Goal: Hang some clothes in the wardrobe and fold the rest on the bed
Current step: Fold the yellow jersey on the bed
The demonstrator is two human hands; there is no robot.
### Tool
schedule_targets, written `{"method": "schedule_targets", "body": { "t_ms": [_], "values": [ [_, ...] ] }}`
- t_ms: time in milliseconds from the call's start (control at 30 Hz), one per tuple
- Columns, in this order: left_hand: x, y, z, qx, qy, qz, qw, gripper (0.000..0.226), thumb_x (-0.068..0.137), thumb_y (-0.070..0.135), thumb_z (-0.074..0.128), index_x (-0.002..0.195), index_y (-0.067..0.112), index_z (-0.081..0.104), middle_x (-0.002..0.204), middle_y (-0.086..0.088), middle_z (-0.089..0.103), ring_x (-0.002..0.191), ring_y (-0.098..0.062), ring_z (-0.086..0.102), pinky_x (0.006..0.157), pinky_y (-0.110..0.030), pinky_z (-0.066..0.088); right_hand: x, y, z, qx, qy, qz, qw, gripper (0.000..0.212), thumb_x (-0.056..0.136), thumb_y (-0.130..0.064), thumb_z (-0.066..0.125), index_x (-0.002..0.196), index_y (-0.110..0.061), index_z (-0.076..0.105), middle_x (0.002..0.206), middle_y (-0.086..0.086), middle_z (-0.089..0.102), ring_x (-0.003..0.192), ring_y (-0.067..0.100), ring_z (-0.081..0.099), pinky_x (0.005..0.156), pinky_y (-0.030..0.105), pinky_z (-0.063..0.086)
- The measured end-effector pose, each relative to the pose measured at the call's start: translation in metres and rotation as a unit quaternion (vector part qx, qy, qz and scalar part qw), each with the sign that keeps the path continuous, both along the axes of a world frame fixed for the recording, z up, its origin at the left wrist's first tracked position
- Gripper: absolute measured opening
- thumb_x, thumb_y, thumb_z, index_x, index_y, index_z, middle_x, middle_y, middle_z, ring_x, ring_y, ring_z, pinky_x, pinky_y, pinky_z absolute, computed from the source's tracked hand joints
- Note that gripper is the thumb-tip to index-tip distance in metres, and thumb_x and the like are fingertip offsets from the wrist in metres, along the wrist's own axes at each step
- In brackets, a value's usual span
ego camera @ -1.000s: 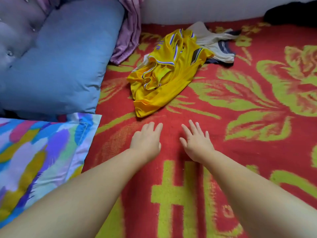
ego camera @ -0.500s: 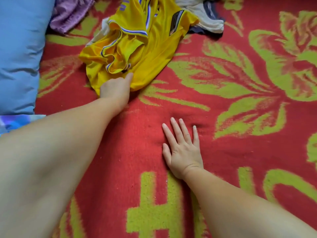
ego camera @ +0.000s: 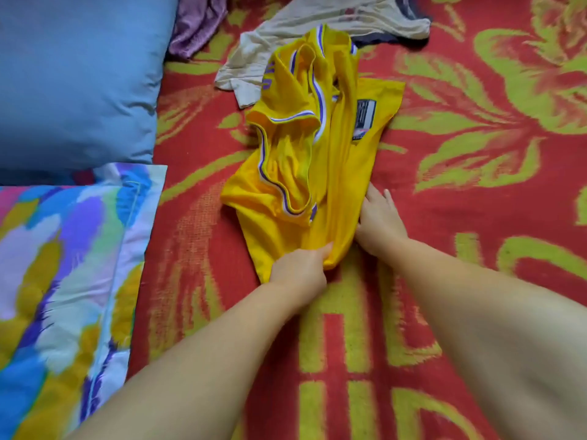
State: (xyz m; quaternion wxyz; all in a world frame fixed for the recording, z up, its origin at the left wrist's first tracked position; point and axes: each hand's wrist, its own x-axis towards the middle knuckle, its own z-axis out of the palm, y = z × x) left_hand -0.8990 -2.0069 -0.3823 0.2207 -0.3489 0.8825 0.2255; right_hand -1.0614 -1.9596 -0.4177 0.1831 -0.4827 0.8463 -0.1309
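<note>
Held the jersey's (ego camera: 336,173) near hem bunched in the left hand (ego camera: 298,265), fingers curled round the yellow cloth, seemingly to anchor that corner so the rest could be drawn straight. Kept the right hand (ego camera: 378,223) just beside it, apart from the left, fingers straight and flat against the jersey's right edge; probably placed there to pin or smooth that side, though cannot tell whether the thumb sat under the fabric. Gripped nothing with that hand.

Lay crumpled on the red-and-green blanket (ego camera: 460,236) in front of both hands, armholes and neck twisted inward, label panel showing on the right. Not yet spread, so judged at the very start of the fold: needed flattening first, with the trim untangled. Thin and slippery by the look of it, so likely to slide and bunch again if tugged from 1 corner only.

Off to the left, 2 pillows: a patterned one (ego camera: 63,265) nearer, a blue one (ego camera: 76,74) behind it, both clear of the jersey.

Farther back, touching the jersey's top, a beige shirt (ego camera: 286,36) in a heap, apparently waiting its turn. Beyond the blue pillow, a purple cloth (ego camera: 197,23), cut off by the frame. No wardrobe in view.
</note>
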Motion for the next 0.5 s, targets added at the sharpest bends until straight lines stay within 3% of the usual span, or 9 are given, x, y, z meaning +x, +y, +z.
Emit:
{"method": "schedule_targets", "body": {
  "t_ms": [67,133,200,300,333,400,467,500],
  "values": [
    [0.029,0.038,0.008,0.062,-0.037,-0.018,0.997,0.071,0.089,0.007,0.037,0.146,0.048,0.023,0.132,-0.013,0.053,0.117,-0.034,0.052,0.084,-0.036,0.044,0.010,0.027,0.018,-0.030,-0.043,-0.054,0.997,0.046,0.095,-0.025,0.047,0.139,-0.013,0.046,0.145,0.006,0.041,0.134,0.028,0.035,0.114,0.044,0.021],
    [0.052,0.075,0.018,0.129,-0.069,-0.043,0.988,0.071,0.088,0.007,0.038,0.146,0.046,0.026,0.139,-0.012,0.049,0.123,-0.034,0.048,0.091,-0.036,0.044,0.019,0.058,0.033,0.000,-0.036,-0.098,0.995,0.034,0.093,-0.009,0.041,0.124,-0.005,0.052,0.133,0.011,0.048,0.124,0.032,0.043,0.099,0.042,0.035],
    [0.065,0.111,0.028,0.219,-0.093,-0.102,0.966,0.065,0.088,0.005,0.040,0.145,0.035,0.036,0.139,-0.014,0.049,0.122,-0.034,0.049,0.093,-0.036,0.044,0.024,0.085,0.043,0.043,-0.026,-0.126,0.991,0.034,0.092,-0.002,0.036,0.124,-0.004,0.048,0.136,0.012,0.044,0.123,0.032,0.040,0.093,0.042,0.037],
    [0.070,0.148,0.049,0.374,-0.145,-0.206,0.893,0.028,0.091,0.009,0.046,0.115,0.012,0.060,0.106,-0.021,0.061,0.089,-0.030,0.053,0.068,-0.032,0.043,0.028,0.117,0.055,0.037,0.024,-0.150,0.988,0.038,0.091,-0.003,0.038,0.128,-0.005,0.046,0.140,0.012,0.041,0.126,0.032,0.038,0.098,0.045,0.035],
    [0.068,0.149,0.054,0.397,-0.149,-0.206,0.882,0.023,0.094,0.016,0.049,0.112,0.011,0.063,0.099,-0.017,0.061,0.086,-0.026,0.053,0.067,-0.031,0.042,0.027,0.122,0.057,0.035,0.044,-0.156,0.986,0.042,0.092,-0.003,0.039,0.134,-0.006,0.043,0.145,0.012,0.037,0.131,0.031,0.034,0.102,0.046,0.031],
    [0.062,0.137,0.060,0.377,-0.102,-0.139,0.910,0.031,0.097,0.031,0.050,0.112,0.009,0.065,0.104,-0.013,0.066,0.094,-0.024,0.058,0.077,-0.031,0.044,0.028,0.125,0.062,0.028,0.084,-0.140,0.986,0.052,0.091,-0.005,0.044,0.142,-0.010,0.037,0.153,0.012,0.028,0.140,0.028,0.024,0.111,0.045,0.020],
    [0.059,0.115,0.059,0.223,-0.003,-0.007,0.975,0.035,0.098,0.037,0.048,0.100,0.005,0.064,0.106,-0.017,0.066,0.100,-0.029,0.060,0.074,-0.033,0.043,0.035,0.119,0.067,-0.008,0.107,-0.062,0.992,0.055,0.089,-0.009,0.051,0.143,-0.011,0.038,0.153,0.011,0.030,0.142,0.026,0.025,0.113,0.041,0.018],
    [0.061,0.104,0.055,0.120,0.032,0.070,0.990,0.035,0.097,0.039,0.047,0.097,0.007,0.061,0.106,-0.017,0.065,0.102,-0.032,0.059,0.072,-0.034,0.041,0.042,0.113,0.069,-0.023,0.092,-0.001,0.996,0.055,0.090,-0.014,0.054,0.143,-0.012,0.040,0.152,0.010,0.034,0.141,0.025,0.028,0.113,0.039,0.020]
  ]
}}
